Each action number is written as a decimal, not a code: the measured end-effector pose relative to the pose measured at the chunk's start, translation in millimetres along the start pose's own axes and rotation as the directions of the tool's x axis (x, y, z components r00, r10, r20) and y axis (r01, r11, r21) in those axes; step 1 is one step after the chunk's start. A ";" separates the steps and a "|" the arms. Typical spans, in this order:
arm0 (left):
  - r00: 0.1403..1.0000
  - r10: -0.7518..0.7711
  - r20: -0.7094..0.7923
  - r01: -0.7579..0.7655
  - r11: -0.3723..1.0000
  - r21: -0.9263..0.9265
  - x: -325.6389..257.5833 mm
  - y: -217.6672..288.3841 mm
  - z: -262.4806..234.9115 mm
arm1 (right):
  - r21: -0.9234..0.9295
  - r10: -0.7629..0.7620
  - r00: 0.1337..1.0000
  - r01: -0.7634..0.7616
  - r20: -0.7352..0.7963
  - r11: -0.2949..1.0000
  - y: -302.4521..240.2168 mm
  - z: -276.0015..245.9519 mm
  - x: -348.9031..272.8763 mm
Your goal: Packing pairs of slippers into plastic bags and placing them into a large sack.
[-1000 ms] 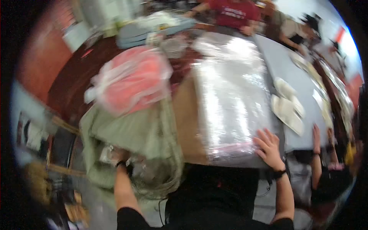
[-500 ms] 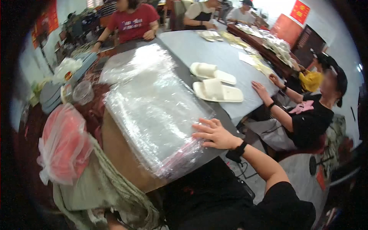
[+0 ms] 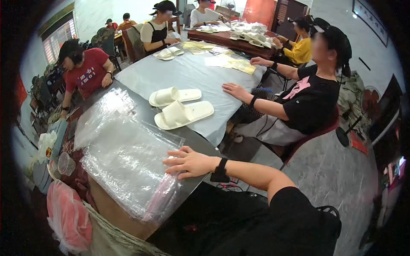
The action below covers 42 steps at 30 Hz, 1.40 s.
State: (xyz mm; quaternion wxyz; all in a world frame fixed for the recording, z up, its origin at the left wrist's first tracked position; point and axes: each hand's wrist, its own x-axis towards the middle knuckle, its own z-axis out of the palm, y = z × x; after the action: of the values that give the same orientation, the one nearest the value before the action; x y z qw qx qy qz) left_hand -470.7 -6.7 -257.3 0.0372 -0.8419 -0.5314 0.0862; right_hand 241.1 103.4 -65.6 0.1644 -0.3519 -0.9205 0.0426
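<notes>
My right hand (image 3: pixel 190 163) lies flat with its fingers spread, touching the near right edge of a stack of clear plastic bags (image 3: pixel 128 149). A pink strip runs along the near right edge of the bags. Black material circles my right wrist. My left hand is out of sight. Beyond the bags, a pair of cream open-toe slippers (image 3: pixel 184 116) sits side by side on a pale table cover (image 3: pixel 136 81).
A co-worker in black (image 3: pixel 307 89) sits at the right, hands on the table; one in red (image 3: pixel 87 70) stands at the far left. More slippers (image 3: pixel 168 53) and yellow sheets (image 3: pixel 243 66) lie farther back. A red bundle in plastic (image 3: pixel 70 215) stands at near left.
The view has swung up and to the right, so the table and bags appear farther left. My right hand stays on the bags, fingers spread.
</notes>
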 end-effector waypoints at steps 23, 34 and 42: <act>0.913 -0.359 -0.191 0.148 0.731 -0.666 5.4 269.8 -351.0 | 0.068 -0.007 0.896 0.042 -0.444 0.997 6.2 19.3 -0.4; 0.894 0.273 -0.356 -0.396 0.853 -0.339 160.9 313.9 -340.8 | 0.192 0.069 0.823 0.049 -0.564 0.980 13.8 14.4 -2.3; 0.900 0.246 -0.361 -0.374 0.861 -0.344 195.3 318.2 -317.4 | 0.254 0.156 0.772 0.008 -0.617 0.967 15.7 15.0 -5.0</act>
State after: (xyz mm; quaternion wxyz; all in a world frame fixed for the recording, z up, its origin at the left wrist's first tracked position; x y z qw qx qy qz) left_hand -47.4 40.8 -15.2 -0.0710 -0.9092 -0.3812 -0.1514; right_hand 249.6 112.4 -84.2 0.5036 -0.3590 -0.7848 0.0404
